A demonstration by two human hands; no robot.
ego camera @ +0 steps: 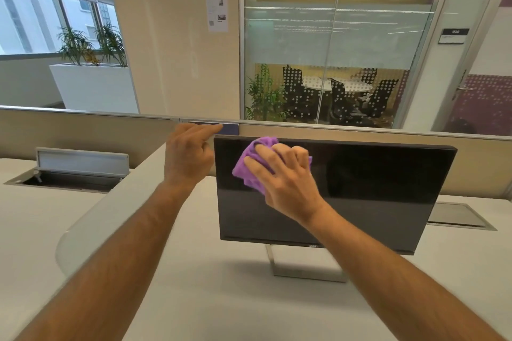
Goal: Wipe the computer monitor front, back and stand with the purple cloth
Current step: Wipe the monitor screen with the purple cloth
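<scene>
A black computer monitor (374,196) with a dark screen stands on a silver stand (302,268) on the white desk. My right hand (285,177) grips a bunched purple cloth (249,163) and presses it against the upper left part of the screen. My left hand (191,155) is at the monitor's top left corner, its fingers reaching behind the edge; how they lie behind it is hidden.
A beige partition (83,130) runs behind the monitor. The white desk (221,299) has an open cable hatch (72,171) at the left and a closed one (457,216) at the right. A curved white divider (91,224) runs between two desk areas.
</scene>
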